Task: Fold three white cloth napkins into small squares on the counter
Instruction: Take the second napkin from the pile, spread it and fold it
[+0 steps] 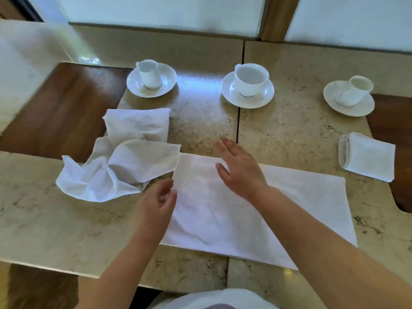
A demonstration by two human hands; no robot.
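A white napkin (289, 210) lies flat on the stone counter (289, 130) as a wide rectangle in front of me. My right hand (240, 170) rests palm down on its far left part, fingers spread. At the napkin's left edge my left hand (159, 200) hovers with fingers slightly curled and apart, holding nothing. A crumpled white napkin (116, 172) lies to the left, and behind it another loosely folded one (138, 126). At the right, a napkin folded into a small square (367, 159) sits near the counter's edge.
Three white cups on saucers stand along the back: left (151, 79), middle (248, 85), right (350, 97). Dark wood surfaces lie at the far left (62, 108) and far right (396, 121). A seam (238, 121) splits the counter.
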